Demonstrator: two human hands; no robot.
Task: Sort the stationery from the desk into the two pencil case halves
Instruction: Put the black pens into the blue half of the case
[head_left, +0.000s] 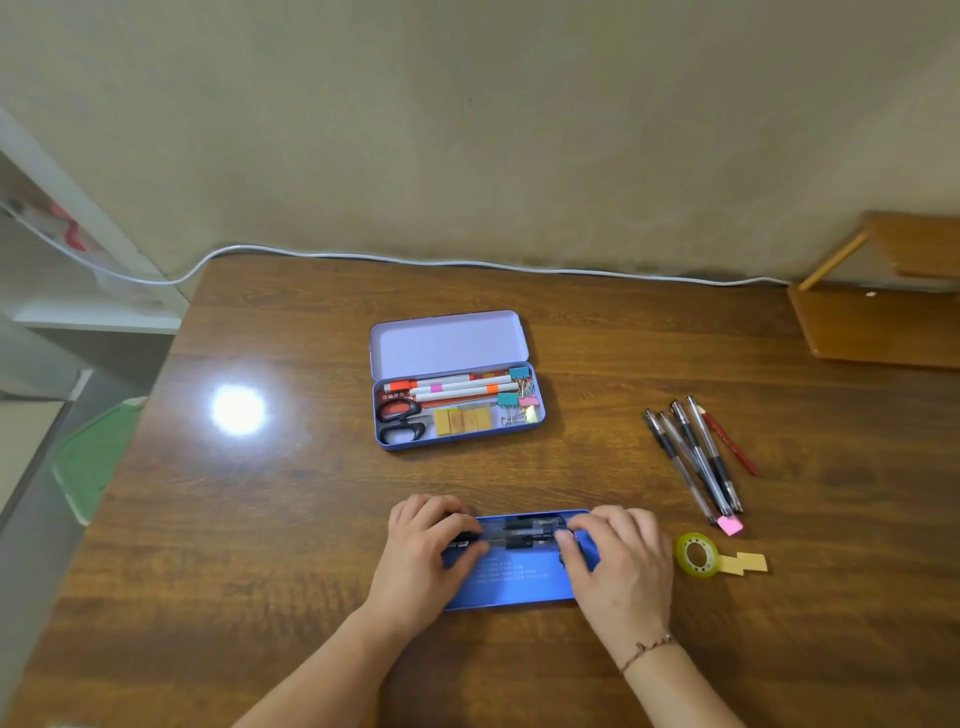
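A blue pencil case half (511, 584) lies near the desk's front edge with several black-grip pens (524, 532) along its far side. My left hand (423, 551) rests on the pens' left ends and my right hand (621, 558) pinches their right ends. Farther back, a lilac hinged case (449, 345) stands open, holding markers, scissors (397, 418), yellow erasers and binder clips. To the right lie several loose pens (693, 457), a red pencil (730, 444), a pink eraser (730, 526), a tape roll (697, 554) and yellow sticky notes (745, 564).
A white cable (467, 262) runs along the desk's back edge by the wall. A wooden stand (878, 317) sits at the far right. Lamp glare (238, 410) marks the left of the desk. A green object (93, 457) lies beyond the desk's left edge.
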